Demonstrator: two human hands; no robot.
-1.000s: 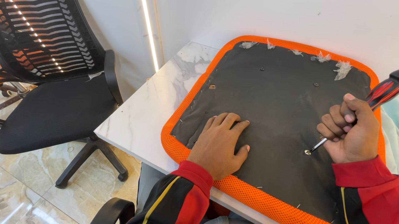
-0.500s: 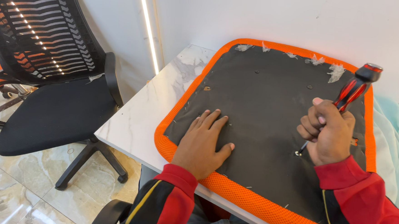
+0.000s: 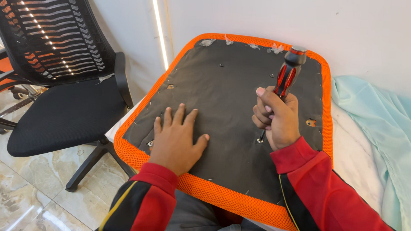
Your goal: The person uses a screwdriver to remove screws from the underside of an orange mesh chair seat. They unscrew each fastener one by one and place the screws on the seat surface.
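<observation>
An upturned chair seat (image 3: 225,98) lies on a white marble table (image 3: 353,160); its underside is dark fabric, edged with orange mesh. My left hand (image 3: 176,139) rests flat on the fabric near the seat's front left, fingers spread. My right hand (image 3: 276,119) grips a red-and-black screwdriver (image 3: 287,75), held nearly upright, its tip on a screw (image 3: 260,140) in the fabric. Both sleeves are red and black.
A black mesh office chair (image 3: 53,74) stands on the tiled floor at the left. A pale teal cloth (image 3: 387,134) lies on the table at the right. The white wall is close behind the seat. Other small screws dot the fabric.
The view has shifted right, so the seat sits further left in frame. The screwdriver has swung from a slant to nearly upright, its tip staying on the screw. My left hand stays flat.
</observation>
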